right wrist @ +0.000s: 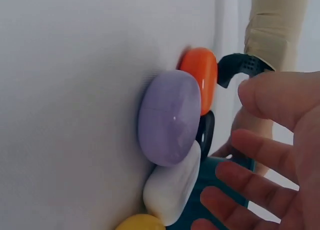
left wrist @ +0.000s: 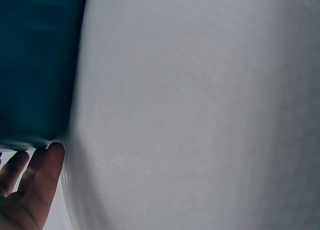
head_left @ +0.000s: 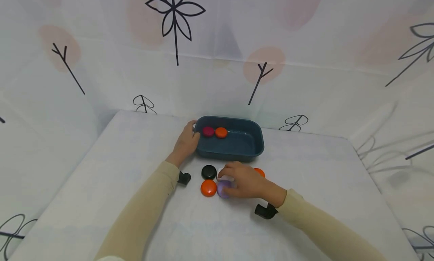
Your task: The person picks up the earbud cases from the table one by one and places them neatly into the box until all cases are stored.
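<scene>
My left hand (head_left: 185, 142) holds the left end of a dark teal rectangular dish (head_left: 234, 156); in the left wrist view, its fingertips (left wrist: 54, 155) meet the end of the dish. Inside lie a dark red and an orange rounded glossy piece (head_left: 221, 132). My right hand (head_left: 242, 180) hovers over similar pieces on the table, fingers spread around a lavender piece (right wrist: 170, 117) without closing on it. Beside that piece are a white piece (right wrist: 172, 185), partly covered by the hand in the head view, an orange piece (head_left: 208, 188) and a black piece (head_left: 208, 172).
Another orange piece (head_left: 259, 172) shows behind the right hand. The right wrist view has a yellow piece (right wrist: 142, 223) at its bottom edge. A white cloth covers the table (head_left: 190, 231), and a patterned sheet (head_left: 217, 80) hangs behind the dish. Black camera mounts sit at both wrists.
</scene>
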The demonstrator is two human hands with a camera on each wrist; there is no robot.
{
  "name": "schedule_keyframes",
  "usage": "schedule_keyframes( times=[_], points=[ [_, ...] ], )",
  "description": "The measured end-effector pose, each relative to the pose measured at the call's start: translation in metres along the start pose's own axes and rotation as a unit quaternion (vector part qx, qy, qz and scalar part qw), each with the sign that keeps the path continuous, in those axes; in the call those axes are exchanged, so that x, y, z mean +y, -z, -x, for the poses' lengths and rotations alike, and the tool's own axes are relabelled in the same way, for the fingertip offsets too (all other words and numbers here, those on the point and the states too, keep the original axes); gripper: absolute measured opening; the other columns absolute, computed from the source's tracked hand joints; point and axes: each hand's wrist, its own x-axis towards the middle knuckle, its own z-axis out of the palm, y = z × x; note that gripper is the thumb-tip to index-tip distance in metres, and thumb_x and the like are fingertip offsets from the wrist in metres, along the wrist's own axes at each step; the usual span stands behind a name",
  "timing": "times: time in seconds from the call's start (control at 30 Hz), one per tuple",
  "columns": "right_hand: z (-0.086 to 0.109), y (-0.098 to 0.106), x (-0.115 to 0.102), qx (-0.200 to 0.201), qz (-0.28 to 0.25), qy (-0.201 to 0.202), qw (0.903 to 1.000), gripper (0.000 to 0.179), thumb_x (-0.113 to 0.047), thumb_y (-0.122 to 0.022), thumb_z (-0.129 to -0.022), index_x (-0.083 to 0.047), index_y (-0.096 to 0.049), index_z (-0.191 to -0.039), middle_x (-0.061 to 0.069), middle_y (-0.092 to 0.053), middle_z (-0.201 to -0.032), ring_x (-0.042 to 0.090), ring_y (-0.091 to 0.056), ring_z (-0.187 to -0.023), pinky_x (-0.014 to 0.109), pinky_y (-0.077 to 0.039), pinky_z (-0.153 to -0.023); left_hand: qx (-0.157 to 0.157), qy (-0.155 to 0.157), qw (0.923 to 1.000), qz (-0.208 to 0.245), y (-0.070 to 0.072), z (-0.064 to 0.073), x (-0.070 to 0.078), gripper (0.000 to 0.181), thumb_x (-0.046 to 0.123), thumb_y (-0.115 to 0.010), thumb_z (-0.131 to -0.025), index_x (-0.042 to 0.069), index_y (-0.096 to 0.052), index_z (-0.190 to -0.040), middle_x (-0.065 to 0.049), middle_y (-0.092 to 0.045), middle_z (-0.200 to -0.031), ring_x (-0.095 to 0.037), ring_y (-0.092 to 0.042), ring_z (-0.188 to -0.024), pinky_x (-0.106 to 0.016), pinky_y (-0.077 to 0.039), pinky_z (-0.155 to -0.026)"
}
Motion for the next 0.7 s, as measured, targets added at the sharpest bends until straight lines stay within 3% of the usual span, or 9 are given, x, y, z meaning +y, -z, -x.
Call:
schedule_keyframes(
  times=[0.27, 0.5, 0.7],
  points=[
    [-0.003, 0.013, 0.001, 0.041, -0.004, -0.052, 0.9978, 0.032, -0.035, -0.063, -0.072, -0.021, -0.061, -0.1, -0.007, -0.057, -0.094, 0.007, -0.048, -0.088, 0.025, -0.045, -0.076, -0.005, 0.002, 1.0, 0.003, 0.001, 0.001, 0.0, 0.052, 0.024, -0.034, -0.085, 0.016, -0.025, -0.136, -0.008, -0.045, -0.123, -0.021, -0.048, -0.108, -0.04, -0.039, -0.09],
    [-0.007, 0.021, 0.006, 0.093, 0.01, -0.056, 0.994, 0.029, -0.035, -0.062, -0.072, -0.022, -0.061, -0.098, -0.009, -0.057, -0.094, 0.007, -0.049, -0.088, 0.024, -0.044, -0.077, -0.007, 0.005, 0.9999, 0.006, 0.001, 0.002, 0.001, 0.053, 0.025, -0.034, -0.085, 0.016, -0.025, -0.136, -0.008, -0.045, -0.124, -0.022, -0.046, -0.11, -0.04, -0.037, -0.092],
    [-0.012, 0.025, 0.014, 0.123, -0.012, -0.065, 0.9901, 0.026, -0.032, -0.064, -0.072, -0.024, -0.06, -0.096, -0.013, -0.054, -0.092, 0.008, -0.05, -0.087, 0.025, -0.044, -0.077, -0.005, 0.004, 0.9999, 0.01, 0.0, 0.002, 0.0, 0.053, 0.025, -0.034, -0.084, 0.016, -0.025, -0.136, -0.008, -0.045, -0.123, -0.021, -0.046, -0.11, -0.04, -0.037, -0.092]
  ],
)
